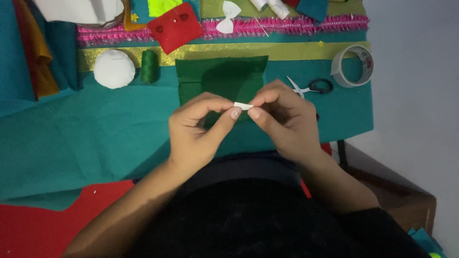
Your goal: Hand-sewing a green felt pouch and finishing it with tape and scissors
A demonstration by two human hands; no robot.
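- Your two hands meet in the middle of the frame, and a small white strip (pixel 243 105) sits between them.
- Your left hand (pixel 196 131) pinches the strip's left end. The thumb tip (pixel 235 113) is under it and the other fingers curl over the top.
- Your right hand (pixel 287 119) pinches the right end the same way, thumb below, fingers above.
- The strip lies flat, long way going left to right across the frame. Both hands are just as near to it, one on each end.
- You hold the strip up above a green cloth (pixel 221 79), which lies on the teal surface (pixel 95 138).
- Small scissors (pixel 311 87) lie just right of your right hand. A tape roll (pixel 353 65) is further right.
- A white puff (pixel 114 69) and a green spool (pixel 149 66) sit at upper left, well apart from your hands.
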